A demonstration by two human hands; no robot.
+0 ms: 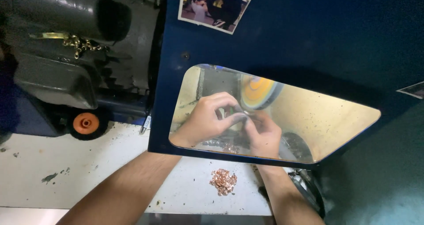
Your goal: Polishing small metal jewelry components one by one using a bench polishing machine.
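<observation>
Both my hands reach under a dark blue guard panel (309, 39) and show through its clear window (335, 119). My left hand (205, 119) and my right hand (264, 134) pinch one small metal piece (245, 114) between their fingertips. They hold it right at the lower left edge of an orange and grey polishing wheel (258, 91). A small heap of copper-coloured pieces (223, 181) lies on the white bench (57, 163) below the window, between my forearms.
A dark grey machine body (57, 39) fills the upper left, with a gold chain (81, 44) hanging on it and an orange-centred round knob (86, 123) below. A photo (214, 6) is stuck to the panel's top. A dark round object (309, 189) sits by my right wrist.
</observation>
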